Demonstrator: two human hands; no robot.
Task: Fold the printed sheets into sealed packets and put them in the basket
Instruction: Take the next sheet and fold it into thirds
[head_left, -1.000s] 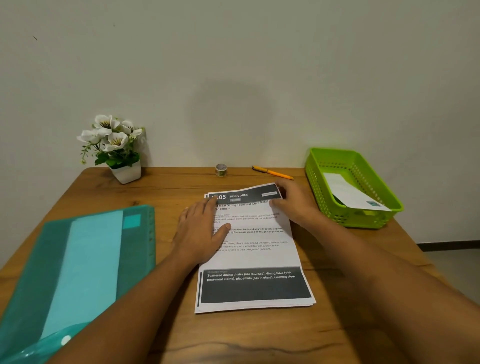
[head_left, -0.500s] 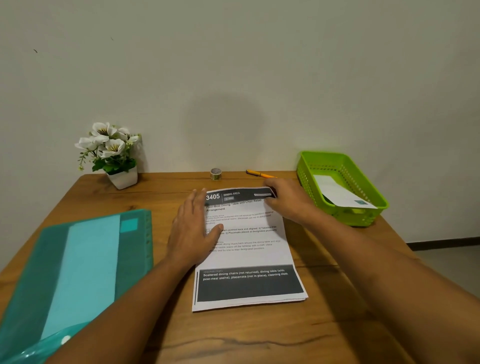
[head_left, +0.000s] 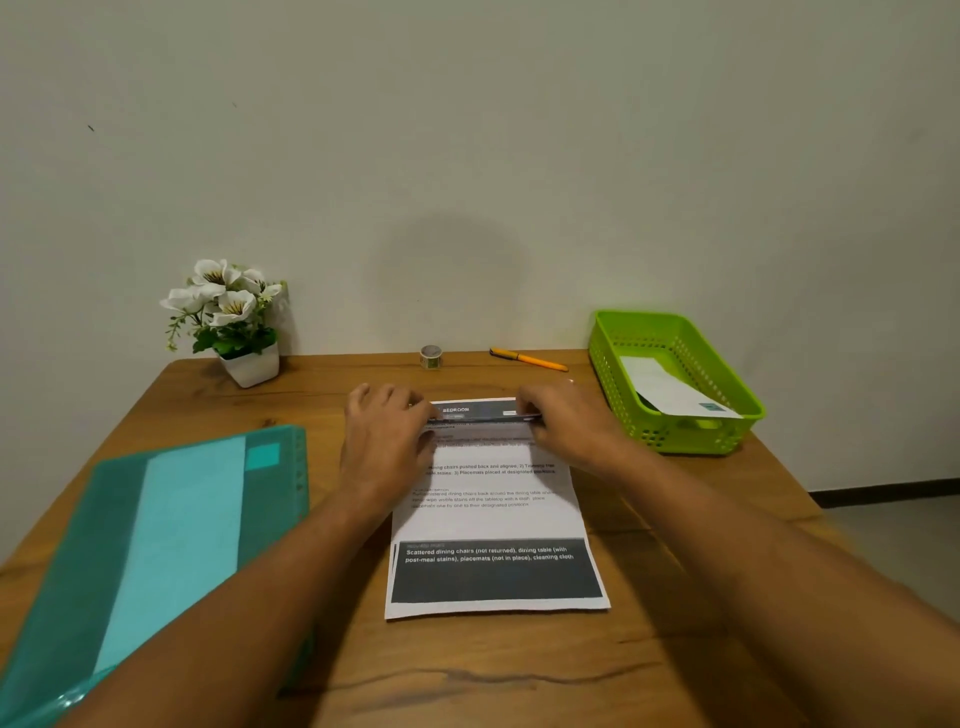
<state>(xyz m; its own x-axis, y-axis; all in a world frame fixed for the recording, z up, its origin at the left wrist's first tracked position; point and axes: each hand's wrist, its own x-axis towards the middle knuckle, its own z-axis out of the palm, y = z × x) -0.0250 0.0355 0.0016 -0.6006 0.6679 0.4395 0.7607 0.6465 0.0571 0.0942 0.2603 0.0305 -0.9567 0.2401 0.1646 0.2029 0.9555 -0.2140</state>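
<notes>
**FIRST FOLD STARTING**

The printed sheets (head_left: 498, 610) are lying stacked on the table (head_left: 519, 675). The left hand (head_left: 384, 441) and right hand (head_left: 566, 431) are pinching the raised far edge of the top sheet (head_left: 483, 519). One packet (head_left: 670, 389) is lying in the basket (head_left: 675, 436); the stack is awaiting folding.

Bare strip of brown wooden tabletop (head_left: 493, 670) free along near edge; another lane between stack of printed sheets (head_left: 493, 519) and lime-green perforated plastic basket (head_left: 675, 436). Teal translucent plastic folder (head_left: 156, 519) fills left. Far edge: white-potted flowers (head_left: 234, 317), small tape roll (head_left: 430, 357), orange pen (head_left: 530, 359), gaps between
</notes>
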